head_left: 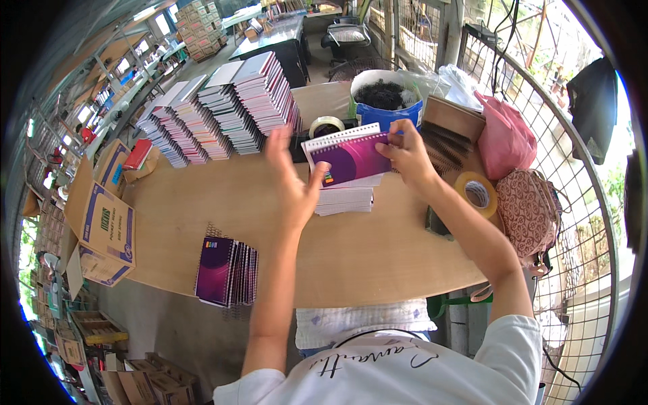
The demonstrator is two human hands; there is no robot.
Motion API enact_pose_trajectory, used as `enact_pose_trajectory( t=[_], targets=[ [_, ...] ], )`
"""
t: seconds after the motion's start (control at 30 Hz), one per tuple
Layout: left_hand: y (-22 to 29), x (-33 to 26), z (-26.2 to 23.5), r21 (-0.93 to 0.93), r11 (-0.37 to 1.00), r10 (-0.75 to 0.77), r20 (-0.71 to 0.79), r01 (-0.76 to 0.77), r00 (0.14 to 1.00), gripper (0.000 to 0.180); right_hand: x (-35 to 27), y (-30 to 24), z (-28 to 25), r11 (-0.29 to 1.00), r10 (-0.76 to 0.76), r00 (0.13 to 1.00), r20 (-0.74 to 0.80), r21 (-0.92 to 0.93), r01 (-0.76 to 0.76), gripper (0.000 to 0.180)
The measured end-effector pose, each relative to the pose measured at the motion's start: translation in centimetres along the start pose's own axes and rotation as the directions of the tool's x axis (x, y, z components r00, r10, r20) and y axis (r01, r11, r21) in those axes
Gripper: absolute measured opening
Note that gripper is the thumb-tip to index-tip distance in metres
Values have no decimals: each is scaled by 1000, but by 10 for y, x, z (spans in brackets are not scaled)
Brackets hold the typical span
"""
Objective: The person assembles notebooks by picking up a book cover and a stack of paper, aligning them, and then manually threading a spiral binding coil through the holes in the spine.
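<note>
Above the table, my right hand pinches the right end of a small notebook with a purple cover. A row of punched holes runs along its top edge, and white punched sheets show behind it. My left hand is raised at the notebook's left side, fingers spread and slightly blurred. Its thumb is at the cover's lower left corner; whether it touches is unclear. Below the notebook lies a pile of white page blocks. Several purple notebooks with spiral wire stand together at the table's front edge, left of my left forearm.
Tall stacks of notebooks line the back left. Behind my hands are a tub of black coils and a tape dispenser. A yellow tape roll, pink bag and patterned bag sit right; an open carton left.
</note>
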State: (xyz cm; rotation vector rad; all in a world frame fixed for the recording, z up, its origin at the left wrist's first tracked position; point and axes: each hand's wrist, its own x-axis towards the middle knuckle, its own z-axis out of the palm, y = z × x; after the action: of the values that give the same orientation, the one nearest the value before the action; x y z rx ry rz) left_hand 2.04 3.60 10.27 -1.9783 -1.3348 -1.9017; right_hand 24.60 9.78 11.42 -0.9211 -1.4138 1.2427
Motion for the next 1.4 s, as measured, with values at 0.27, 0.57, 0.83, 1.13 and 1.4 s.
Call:
enact_pose_trajectory(
  t=[0.27, 0.57, 0.83, 1.13, 1.4],
  targets=[
    [1, -151, -21, -113, 963, -206, 285, 246, 936, 64, -132, 89, 35, 982, -163, 985, -53, -103, 157, 27],
    [8, -163, -10, -63, 936, -309, 326, 347, 893, 26, -145, 117, 70, 971, 70, 976, -208, 236, -20, 17],
    [-6, -166, -10, -87, 951, -258, 294, 295, 920, 22, -52, 112, -26, 626, -240, 958, -157, -779, 30, 15],
    [-3, -164, -5, -32, 944, -308, 256, 327, 916, 25, 4, 132, -66, 23, -455, 878, 151, -983, 180, 15],
    [-7, -170, -2, -133, 919, -326, 273, 371, 905, 10, -5, 79, -101, 152, -468, 733, 494, -772, 617, 27]
  ],
)
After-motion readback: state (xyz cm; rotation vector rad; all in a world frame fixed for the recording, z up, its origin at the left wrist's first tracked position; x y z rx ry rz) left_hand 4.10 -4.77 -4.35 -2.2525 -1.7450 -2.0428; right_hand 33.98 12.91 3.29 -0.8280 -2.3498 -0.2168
